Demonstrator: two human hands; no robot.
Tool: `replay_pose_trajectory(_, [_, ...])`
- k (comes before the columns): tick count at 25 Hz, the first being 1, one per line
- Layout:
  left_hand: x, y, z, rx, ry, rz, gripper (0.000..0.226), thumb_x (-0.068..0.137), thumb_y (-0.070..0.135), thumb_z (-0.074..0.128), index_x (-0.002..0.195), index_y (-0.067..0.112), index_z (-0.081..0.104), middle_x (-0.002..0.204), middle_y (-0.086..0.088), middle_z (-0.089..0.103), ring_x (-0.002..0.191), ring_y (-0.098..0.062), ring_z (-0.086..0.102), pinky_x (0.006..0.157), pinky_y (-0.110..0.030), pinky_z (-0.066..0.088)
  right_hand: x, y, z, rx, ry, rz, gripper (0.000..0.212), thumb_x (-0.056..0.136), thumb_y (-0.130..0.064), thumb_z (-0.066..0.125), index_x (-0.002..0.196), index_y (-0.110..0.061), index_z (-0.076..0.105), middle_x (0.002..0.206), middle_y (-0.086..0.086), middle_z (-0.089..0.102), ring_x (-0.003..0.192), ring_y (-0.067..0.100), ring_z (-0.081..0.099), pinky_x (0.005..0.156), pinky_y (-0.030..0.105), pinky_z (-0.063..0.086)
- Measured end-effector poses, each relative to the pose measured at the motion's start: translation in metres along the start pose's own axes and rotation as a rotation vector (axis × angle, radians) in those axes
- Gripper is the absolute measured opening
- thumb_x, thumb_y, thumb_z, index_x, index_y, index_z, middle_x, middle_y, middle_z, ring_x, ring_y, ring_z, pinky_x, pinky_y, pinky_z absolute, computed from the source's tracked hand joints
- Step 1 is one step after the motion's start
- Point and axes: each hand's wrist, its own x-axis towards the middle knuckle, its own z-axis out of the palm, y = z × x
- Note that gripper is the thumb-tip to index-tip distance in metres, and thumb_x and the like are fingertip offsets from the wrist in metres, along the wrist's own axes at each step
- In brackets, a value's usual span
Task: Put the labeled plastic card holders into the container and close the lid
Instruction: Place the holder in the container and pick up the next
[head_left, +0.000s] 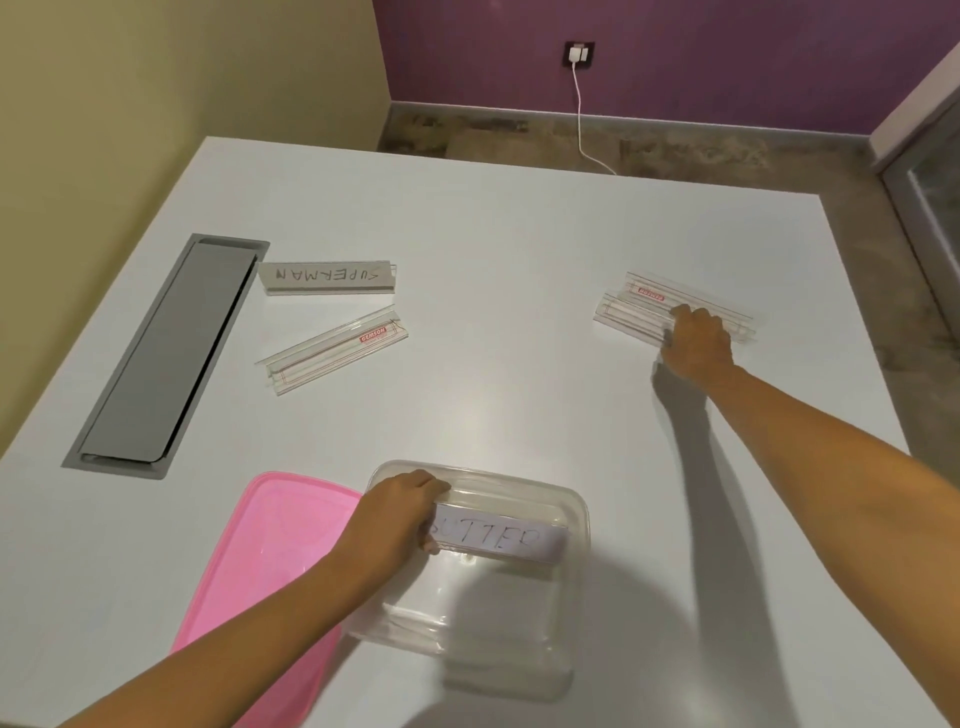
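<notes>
Card holders made of clear plastic lie in 3 spots on the white table (519, 322). The left hand (400, 514) holds 1 card holder (501, 540) by its left end, with the fingers curled over the top and the thumb under. This one has a white paper with big letters on it, and it sits inside the clear container (576, 525), up near the far side. The container is open and stands at the near edge of the table. Its pink lid (270, 561) lies flat on the table just beside it, on the left, and the left arm goes over the lid.

The right hand (696, 343) is far off to the right. It lies on top of a small pile of card holders (639, 304), with the fingers bent down over them. I cannot tell if it has a real grip on them or only presses on them. They have a little red mark.

2 more card holders are at the far left. The one with the SUPERMAN label (327, 277) stands up and reads upside down. The other one (332, 348) lies slanted just in front of it, near but not touching. A long grey cover (166, 353) is set into the table to their left.
</notes>
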Motion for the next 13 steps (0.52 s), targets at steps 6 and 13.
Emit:
replay_pose_trajectory(6, [0.001,-0.002,0.001,0.024,-0.003,0.004,0.061,0.064,0.001,0.078,0.121,0.011,0.061,0.104,-0.003,0.069,0.087,-0.023,0.065,0.066,-0.025,0.048,-0.025,-0.001,0.025,-0.001,0.019,0.035,0.021,0.091,-0.004,0.047,0.111,-0.001,0.050,0.108,0.025,0.059,0.102,0.043,0.054,0.089,0.047,0.042])
replay_pose_trajectory(13, [-0.004,0.000,0.000,0.078,0.041,0.051,0.057,0.067,0.007,0.077,0.122,0.008,0.060,0.110,-0.009,0.068,0.092,-0.031,0.065,0.072,-0.032,0.049,-0.075,-0.018,0.015,0.319,-0.046,0.147,0.061,0.081,-0.051,0.064,0.123,-0.012,0.044,0.122,0.015,0.057,0.108,0.038,0.058,0.091,0.045,0.047])
